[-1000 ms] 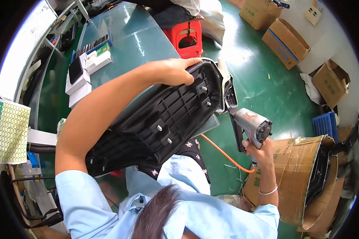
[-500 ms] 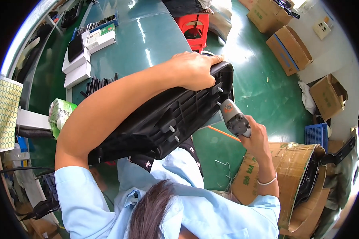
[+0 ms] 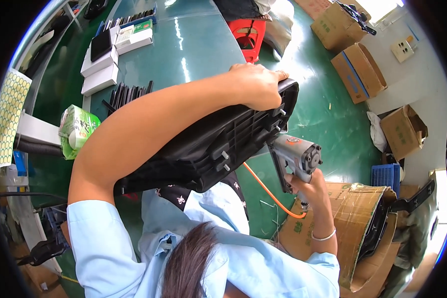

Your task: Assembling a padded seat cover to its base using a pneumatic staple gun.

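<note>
A long black part [image 3: 184,166], with a ribbed plastic underside and several pale metal studs standing out, is held across my front above my lap. My left hand [image 3: 259,85] is closed over its upper far end, the forearm lying along its top. In my right hand [image 3: 309,187] is a grey pneumatic staple gun [image 3: 299,153], gripped round its handle. An orange air hose [image 3: 265,187] runs near its lower end. The gun's nose points toward the ribbed underside near the far right end; whether it touches is hidden.
A green-topped table [image 3: 193,54] ahead bears white boxes [image 3: 100,79] and black strips [image 3: 126,97]. To the far left hangs a yellow patterned sheet [image 3: 9,116]. A red stool [image 3: 248,39] stands beyond. An open cardboard carton [image 3: 340,216] holding black parts is at my right, with a blue crate [image 3: 385,178] behind it.
The staple gun has swung round, so its handle and the orange hose now show more. My left hand and the black part have shifted slightly to the right.
</note>
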Available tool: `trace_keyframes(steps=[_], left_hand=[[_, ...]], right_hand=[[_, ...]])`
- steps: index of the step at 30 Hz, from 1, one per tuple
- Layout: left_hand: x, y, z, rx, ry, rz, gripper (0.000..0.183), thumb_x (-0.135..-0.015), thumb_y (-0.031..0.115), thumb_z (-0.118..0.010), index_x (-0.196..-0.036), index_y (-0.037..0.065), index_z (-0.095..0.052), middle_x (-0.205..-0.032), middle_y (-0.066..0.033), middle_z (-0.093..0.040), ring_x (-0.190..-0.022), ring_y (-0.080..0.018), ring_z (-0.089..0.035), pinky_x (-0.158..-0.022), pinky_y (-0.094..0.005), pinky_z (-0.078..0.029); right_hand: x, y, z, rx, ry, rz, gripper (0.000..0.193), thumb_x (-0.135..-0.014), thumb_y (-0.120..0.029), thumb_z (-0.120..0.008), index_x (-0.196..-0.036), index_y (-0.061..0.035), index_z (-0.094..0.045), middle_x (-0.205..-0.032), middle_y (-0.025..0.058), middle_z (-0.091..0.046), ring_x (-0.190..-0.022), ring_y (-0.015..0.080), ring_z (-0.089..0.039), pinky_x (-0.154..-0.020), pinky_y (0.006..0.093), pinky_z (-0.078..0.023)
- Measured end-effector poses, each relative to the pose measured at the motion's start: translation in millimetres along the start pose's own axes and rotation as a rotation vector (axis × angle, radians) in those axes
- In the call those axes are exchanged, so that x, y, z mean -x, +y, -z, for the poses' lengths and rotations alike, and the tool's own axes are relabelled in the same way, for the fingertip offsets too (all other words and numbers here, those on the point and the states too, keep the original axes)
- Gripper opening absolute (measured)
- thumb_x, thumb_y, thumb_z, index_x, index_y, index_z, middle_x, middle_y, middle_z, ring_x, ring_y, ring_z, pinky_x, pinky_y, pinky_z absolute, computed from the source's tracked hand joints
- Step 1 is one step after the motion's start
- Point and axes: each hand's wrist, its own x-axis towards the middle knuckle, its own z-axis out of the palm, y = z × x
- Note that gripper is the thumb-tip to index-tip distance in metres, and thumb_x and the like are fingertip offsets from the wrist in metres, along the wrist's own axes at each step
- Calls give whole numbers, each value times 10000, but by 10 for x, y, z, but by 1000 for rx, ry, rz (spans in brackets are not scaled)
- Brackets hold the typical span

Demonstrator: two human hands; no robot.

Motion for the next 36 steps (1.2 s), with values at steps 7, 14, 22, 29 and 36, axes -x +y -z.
trace_keyframes(steps=[7,14,22,29,36], left_hand=[[38,3,-6,12,-5,3,668,-762,291,-509,-1404,203,-346,-1096,-143,-631,-1000,-309,-603,-861,-408,-461],[10,6,-13,-6,-4,-13,680,-761,308,-496,-1413,203,-336,-1114,-141,-625,-1010,-302,-601,-847,-414,-458],[73,-56,-9,16,40,-49,824,-766,614,-507,-1430,169,-308,-1195,-168,-584,-1121,-327,-543,-928,-415,-414],[970,-832,243,314,-344,-193,1110,-642,556,-741,-1476,130,-145,-1255,-227,-513,-1146,-300,-521,-964,-378,-390],[1752,-1233,-141,508,-120,-153,1010,-690,208,-763,-1486,191,-140,-1174,-123,-557,-991,-199,-537,-940,-314,-375]], right_hand=[[126,-95,-180,-71,-39,-85,143,-750,-81,-694,-815,-18,-582,-608,-9,-517,-523,79,-471,-489,246,-376],[248,-58,-359,-4,-113,-32,240,-754,-143,-702,-910,9,-602,-715,5,-586,-616,113,-507,-586,278,-438],[440,-117,-640,-54,-159,-45,240,-738,-106,-713,-924,5,-610,-713,22,-597,-636,106,-543,-593,276,-450],[464,-48,-664,-112,-132,-55,238,-726,-98,-724,-908,19,-625,-723,24,-616,-648,100,-531,-603,273,-450],[346,91,-632,-92,-74,61,236,-752,-96,-697,-936,26,-616,-726,16,-601,-644,68,-508,-580,237,-429]])
